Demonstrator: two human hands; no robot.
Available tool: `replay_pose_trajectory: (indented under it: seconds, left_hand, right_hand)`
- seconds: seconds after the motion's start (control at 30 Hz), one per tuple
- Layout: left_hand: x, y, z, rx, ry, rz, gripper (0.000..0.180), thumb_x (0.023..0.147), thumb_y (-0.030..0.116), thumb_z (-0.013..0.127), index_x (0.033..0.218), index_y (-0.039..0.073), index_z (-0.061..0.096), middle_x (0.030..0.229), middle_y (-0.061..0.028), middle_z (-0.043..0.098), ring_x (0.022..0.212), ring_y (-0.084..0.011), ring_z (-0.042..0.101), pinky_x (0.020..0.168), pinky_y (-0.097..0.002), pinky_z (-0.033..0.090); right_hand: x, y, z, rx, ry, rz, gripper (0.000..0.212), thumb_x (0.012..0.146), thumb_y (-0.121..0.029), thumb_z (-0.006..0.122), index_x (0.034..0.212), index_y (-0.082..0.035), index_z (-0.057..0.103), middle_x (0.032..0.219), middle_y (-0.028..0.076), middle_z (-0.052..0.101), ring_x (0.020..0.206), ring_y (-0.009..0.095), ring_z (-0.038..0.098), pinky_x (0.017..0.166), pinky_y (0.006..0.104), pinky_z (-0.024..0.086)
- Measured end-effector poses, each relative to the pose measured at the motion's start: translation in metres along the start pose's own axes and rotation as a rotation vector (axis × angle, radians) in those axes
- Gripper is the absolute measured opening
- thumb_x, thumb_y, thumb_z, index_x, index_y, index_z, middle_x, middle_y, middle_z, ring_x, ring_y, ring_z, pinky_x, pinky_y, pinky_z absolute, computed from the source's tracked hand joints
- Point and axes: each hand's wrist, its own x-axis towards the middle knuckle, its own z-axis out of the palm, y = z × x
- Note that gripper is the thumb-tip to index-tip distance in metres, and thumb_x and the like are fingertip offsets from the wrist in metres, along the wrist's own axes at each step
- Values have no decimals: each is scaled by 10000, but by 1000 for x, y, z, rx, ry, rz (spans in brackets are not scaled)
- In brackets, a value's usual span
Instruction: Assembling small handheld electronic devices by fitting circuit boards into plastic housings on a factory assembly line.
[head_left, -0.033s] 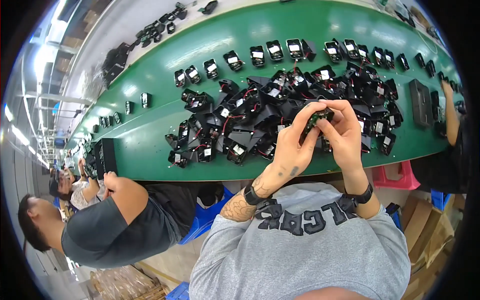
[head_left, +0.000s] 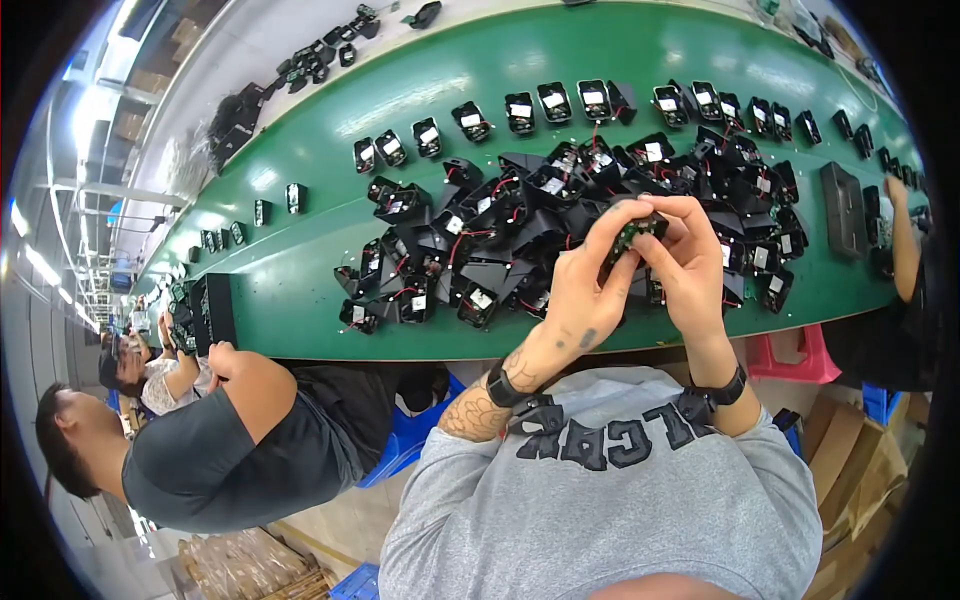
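Both hands hold one small black plastic housing with a green circuit board point(head_left: 630, 234) in it, raised over the near side of the heap. My left hand point(head_left: 592, 272) has its fingers wrapped round the left and top of the housing. From the other side my right hand point(head_left: 690, 268) grips it, with a fingertip pressed at the board. The fingers cover much of the part. Under and beyond my hands lies a heap of similar black housings point(head_left: 480, 300), with red wires and white-labelled blocks inside.
Along the far side of the green bench point(head_left: 290, 330) runs a row of black housings point(head_left: 519, 112). A black tray point(head_left: 843, 210) lies to the right, and a black box point(head_left: 214, 310) to the left. Co-workers sit at left point(head_left: 230, 430) and right. A pink stool point(head_left: 795, 358) stands beside the bench.
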Motion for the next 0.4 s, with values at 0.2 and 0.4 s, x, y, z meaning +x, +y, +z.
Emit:
replay_pose_trajectory:
  seconds: [0.2, 0.4]
  left_hand:
    - [61, -7, -112, 580, 59, 113, 440, 848, 18, 570, 1268, 122, 486, 1139, -128, 601, 1026, -266, 608, 858, -346, 483]
    - [69, -195, -433, 72, 140, -352, 610, 896, 207, 577, 1434, 65, 325, 1413, -189, 412, 1231, -328, 475, 1013, -449, 398]
  right_hand:
    - [25, -17, -26, -238, -83, 24, 378, 910, -78, 567, 1271, 19, 516, 1162, 176, 631, 1089, 233, 607, 938, 321, 475]
    - [-120, -72, -241, -390, 984, -132, 378, 981, -197, 492, 1263, 54, 505, 1216, 180, 586, 1159, 260, 569, 993, 351, 450]
